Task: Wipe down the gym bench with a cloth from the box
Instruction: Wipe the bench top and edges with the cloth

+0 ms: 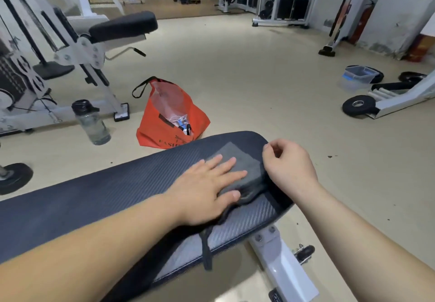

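Observation:
A dark padded gym bench (94, 198) runs from the lower left to its rounded end at centre right. A grey folded cloth (244, 165) lies flat on that end of the pad. My left hand (209, 191) rests palm down on the cloth with its fingers spread. My right hand (289, 167) hovers at the bench's right edge beside the cloth, fingers curled loosely with thumb and forefinger close together; whether they pinch the cloth's edge I cannot tell. A clear plastic box (359, 77) stands on the floor at the far right.
An orange bag (164, 122) and a water bottle (91, 122) stand on the floor behind the bench. A white weight machine (70, 49) fills the left. Weight plates (357, 105) and a white frame lie at the right. The bench's white leg (284, 268) is below.

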The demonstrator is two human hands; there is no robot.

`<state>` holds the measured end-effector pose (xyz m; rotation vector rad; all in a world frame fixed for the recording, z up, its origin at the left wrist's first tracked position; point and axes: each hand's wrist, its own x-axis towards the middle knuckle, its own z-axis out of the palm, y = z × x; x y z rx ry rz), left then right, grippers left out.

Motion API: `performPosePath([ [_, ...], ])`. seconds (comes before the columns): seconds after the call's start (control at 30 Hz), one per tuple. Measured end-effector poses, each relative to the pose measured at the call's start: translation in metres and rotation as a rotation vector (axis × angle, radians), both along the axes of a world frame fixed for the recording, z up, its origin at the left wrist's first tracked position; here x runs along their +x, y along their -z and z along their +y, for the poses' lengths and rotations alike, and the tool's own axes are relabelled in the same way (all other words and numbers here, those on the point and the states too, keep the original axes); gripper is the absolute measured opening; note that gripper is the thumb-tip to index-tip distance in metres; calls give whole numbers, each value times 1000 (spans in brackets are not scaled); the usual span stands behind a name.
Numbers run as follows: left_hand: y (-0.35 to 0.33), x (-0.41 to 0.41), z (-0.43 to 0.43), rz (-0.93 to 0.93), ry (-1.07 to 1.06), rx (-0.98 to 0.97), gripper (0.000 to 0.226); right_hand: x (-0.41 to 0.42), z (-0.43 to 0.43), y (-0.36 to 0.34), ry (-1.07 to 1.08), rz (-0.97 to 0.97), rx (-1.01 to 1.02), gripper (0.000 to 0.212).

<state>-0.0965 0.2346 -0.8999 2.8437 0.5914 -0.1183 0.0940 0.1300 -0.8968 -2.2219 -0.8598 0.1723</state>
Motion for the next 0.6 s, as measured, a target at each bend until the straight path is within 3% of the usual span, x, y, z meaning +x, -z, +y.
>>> performPosePath([
  [0.13,4,0,60,78,-430,11,62,-18,9,-2,-127,-21,-67,26],
  [0.23,8,-8,18,35,-408,39,63,-26,16,-3,-165,-83,-100,29],
  [0.33,4,-43,-44,-43,-200,47,62,-34,25,-6,-177,-127,-95,28],
  [0.43,-2,-85,-45,-18,-73,2,59,-53,36,-12,-224,-135,-113,27],
  [0.5,0,-104,-13,-23,-171,11,58,-70,42,-17,-278,-131,-135,26],
  [0.6,1,-133,38,28,-523,22,59,-97,49,-23,-379,-128,-179,27],
])
